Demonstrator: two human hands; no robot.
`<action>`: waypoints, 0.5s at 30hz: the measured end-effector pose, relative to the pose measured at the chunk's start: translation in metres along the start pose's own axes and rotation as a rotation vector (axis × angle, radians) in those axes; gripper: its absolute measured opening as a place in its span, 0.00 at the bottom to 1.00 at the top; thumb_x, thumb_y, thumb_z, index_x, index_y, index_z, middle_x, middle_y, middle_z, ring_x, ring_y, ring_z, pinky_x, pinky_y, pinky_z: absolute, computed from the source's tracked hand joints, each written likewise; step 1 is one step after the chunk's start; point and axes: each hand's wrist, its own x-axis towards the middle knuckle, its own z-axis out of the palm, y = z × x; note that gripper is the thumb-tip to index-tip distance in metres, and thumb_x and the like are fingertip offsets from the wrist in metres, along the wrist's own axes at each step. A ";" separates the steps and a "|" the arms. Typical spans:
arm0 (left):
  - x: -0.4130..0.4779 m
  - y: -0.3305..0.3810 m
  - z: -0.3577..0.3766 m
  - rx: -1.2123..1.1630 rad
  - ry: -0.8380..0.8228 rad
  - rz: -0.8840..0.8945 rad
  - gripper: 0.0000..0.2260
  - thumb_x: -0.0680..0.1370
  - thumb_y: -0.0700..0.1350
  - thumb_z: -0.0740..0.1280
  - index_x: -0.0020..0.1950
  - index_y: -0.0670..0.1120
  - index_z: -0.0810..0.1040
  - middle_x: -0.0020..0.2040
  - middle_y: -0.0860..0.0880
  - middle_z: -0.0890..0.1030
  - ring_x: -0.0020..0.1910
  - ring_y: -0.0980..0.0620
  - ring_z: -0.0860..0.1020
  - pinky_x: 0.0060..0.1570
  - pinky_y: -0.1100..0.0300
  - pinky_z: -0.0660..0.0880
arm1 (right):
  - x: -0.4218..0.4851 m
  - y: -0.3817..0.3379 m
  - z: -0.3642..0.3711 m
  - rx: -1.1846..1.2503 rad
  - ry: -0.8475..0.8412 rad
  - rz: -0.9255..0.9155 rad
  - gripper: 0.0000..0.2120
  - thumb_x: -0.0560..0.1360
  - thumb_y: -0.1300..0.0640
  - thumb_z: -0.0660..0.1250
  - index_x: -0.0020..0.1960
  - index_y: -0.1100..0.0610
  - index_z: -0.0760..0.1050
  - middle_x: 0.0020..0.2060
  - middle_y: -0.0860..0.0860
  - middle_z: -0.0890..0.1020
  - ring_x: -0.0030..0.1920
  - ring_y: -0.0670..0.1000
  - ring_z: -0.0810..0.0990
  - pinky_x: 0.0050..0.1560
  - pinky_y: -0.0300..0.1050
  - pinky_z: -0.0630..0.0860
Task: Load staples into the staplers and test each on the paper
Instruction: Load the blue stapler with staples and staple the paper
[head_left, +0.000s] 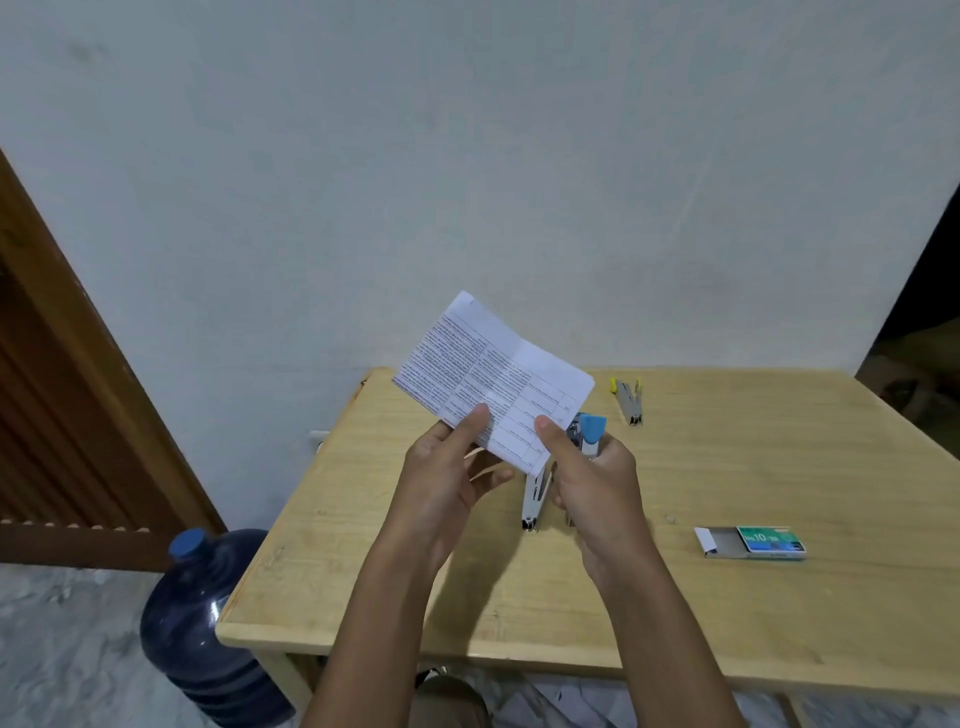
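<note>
Fingers (475, 423) of the left hand (441, 478) are pinching the printed paper (493, 379) above the desk (779, 467), while the right hand (597, 483) is gripping the blue stapler (592, 431) at the paper's lower corner. A yellow stapler (628, 401) and a staple box (753, 542) are lying farther right.

paper (493, 382) print: too small to read.
blue stapler (591, 432): only its blue end shows; the right hand (597, 483) covers the body.
left hand (447, 478): fingers partly behind the paper.
white bar (532, 501): top hidden by the paper; lying on the table (727, 623) or part of the held stapler, cannot tell.
staple box (750, 541): tray contents unclear.
table: near right corner cut off.
</note>
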 end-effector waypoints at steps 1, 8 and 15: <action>-0.001 -0.001 -0.001 0.010 -0.022 -0.021 0.14 0.79 0.47 0.67 0.63 0.41 0.79 0.56 0.43 0.84 0.47 0.49 0.83 0.44 0.56 0.79 | 0.001 0.000 0.000 0.006 0.005 -0.005 0.03 0.77 0.56 0.70 0.49 0.55 0.80 0.25 0.40 0.79 0.24 0.37 0.75 0.26 0.29 0.69; -0.001 -0.008 -0.007 0.031 0.003 -0.037 0.09 0.79 0.44 0.68 0.56 0.42 0.82 0.51 0.44 0.86 0.44 0.50 0.81 0.40 0.59 0.75 | 0.003 0.003 -0.004 -0.012 -0.045 0.021 0.06 0.78 0.57 0.69 0.51 0.59 0.80 0.20 0.40 0.75 0.20 0.39 0.72 0.24 0.30 0.67; -0.002 -0.012 -0.007 0.057 -0.052 -0.055 0.10 0.79 0.45 0.67 0.57 0.41 0.81 0.44 0.44 0.84 0.37 0.48 0.78 0.37 0.58 0.74 | 0.005 0.007 -0.005 -0.046 -0.053 0.011 0.05 0.78 0.56 0.69 0.49 0.59 0.80 0.23 0.41 0.77 0.22 0.39 0.73 0.25 0.30 0.67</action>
